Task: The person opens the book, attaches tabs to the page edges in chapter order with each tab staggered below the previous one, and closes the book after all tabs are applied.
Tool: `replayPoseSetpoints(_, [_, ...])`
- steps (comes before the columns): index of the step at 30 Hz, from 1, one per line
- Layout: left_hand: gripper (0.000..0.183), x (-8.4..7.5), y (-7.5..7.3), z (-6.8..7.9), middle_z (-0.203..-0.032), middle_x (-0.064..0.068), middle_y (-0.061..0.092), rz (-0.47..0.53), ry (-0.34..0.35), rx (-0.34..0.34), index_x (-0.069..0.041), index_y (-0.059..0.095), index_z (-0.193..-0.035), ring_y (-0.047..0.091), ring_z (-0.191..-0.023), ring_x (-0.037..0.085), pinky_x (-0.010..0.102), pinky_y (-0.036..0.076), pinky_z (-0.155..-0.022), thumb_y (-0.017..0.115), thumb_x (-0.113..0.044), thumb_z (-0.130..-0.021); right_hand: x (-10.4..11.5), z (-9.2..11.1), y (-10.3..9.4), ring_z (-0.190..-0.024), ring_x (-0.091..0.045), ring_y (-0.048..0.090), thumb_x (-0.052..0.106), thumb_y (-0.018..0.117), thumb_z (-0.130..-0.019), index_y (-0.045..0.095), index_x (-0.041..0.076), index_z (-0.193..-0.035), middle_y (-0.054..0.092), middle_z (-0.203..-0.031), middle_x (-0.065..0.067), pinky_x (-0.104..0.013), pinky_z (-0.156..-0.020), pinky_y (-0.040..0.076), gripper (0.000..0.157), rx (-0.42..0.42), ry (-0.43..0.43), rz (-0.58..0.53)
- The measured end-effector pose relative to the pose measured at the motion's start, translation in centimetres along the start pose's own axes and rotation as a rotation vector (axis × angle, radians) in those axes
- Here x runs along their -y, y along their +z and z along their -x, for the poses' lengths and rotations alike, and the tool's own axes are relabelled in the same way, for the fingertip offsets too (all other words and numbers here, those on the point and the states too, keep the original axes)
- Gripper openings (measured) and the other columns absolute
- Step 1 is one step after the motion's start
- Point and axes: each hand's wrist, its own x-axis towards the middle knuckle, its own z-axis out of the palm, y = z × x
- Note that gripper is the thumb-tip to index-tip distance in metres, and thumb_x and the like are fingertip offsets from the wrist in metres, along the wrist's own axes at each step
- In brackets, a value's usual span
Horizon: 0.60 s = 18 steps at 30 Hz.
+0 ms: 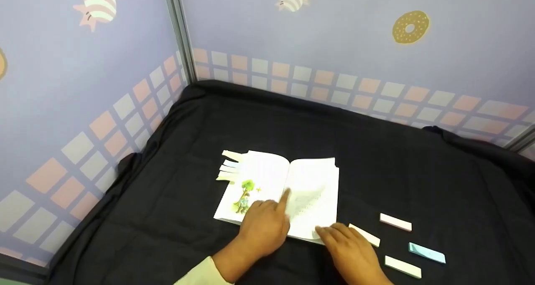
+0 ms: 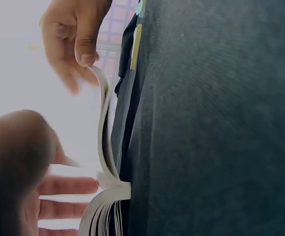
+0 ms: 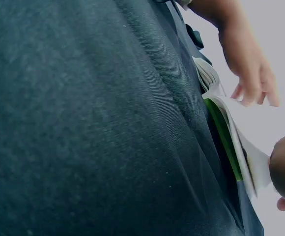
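An open book [image 1: 313, 218] lies on the black cloth, with a colour picture of a tree and a figure on its left page. My left hand [image 1: 263, 226] is over the lower middle of the book, its index finger stretched along the gutter; in the left wrist view its fingers [image 2: 66, 186] look straight. At the lower right corner, my right hand [image 1: 351, 251] pinches the page edge between thumb and fingers. The leaves bow upward toward the right thumb [image 2: 86, 56] in the left wrist view. Several paper tabs [image 1: 228, 170] stick out from the left side.
Right of the book lie slim sticky-note pads: a cream one [image 1: 368, 236] beside the right hand, a pink one [image 1: 396, 222], a blue one [image 1: 427, 253] and a pale one [image 1: 403, 267]. Patterned walls [image 1: 292, 38] rise behind the cloth [image 1: 167, 235] and on the left.
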Motion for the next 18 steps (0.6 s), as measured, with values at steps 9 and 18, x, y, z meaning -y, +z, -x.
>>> replayPoseSetpoints(9, [0.043,0.3,-1.3,-0.4,-0.138,0.015,0.044,-0.149,-0.007,-0.14,-0.021,0.056,-0.125,0.032,-0.132,0.038,0.058,0.027,-0.102,0.054,-0.009,-0.083,0.0,-0.5,0.1,-0.077,-0.014,0.056,0.016,0.026,-0.102,0.068,0.009,-0.104,0.062,-0.082,0.002,-0.026,-0.071,0.048,0.042,-0.071,-0.025,-0.021])
replayPoseSetpoints(18, [0.025,-0.4,-0.8,0.0,-0.088,-0.007,0.058,0.004,0.215,0.268,-0.023,0.063,-0.081,0.053,-0.083,0.016,0.035,0.041,-0.078,0.061,-0.047,-0.085,0.0,-0.9,0.4,-0.087,-0.017,0.057,0.024,0.037,-0.099,0.065,0.009,-0.115,0.061,-0.095,-0.001,-0.027,-0.075,0.048,0.036,-0.144,0.038,-0.036])
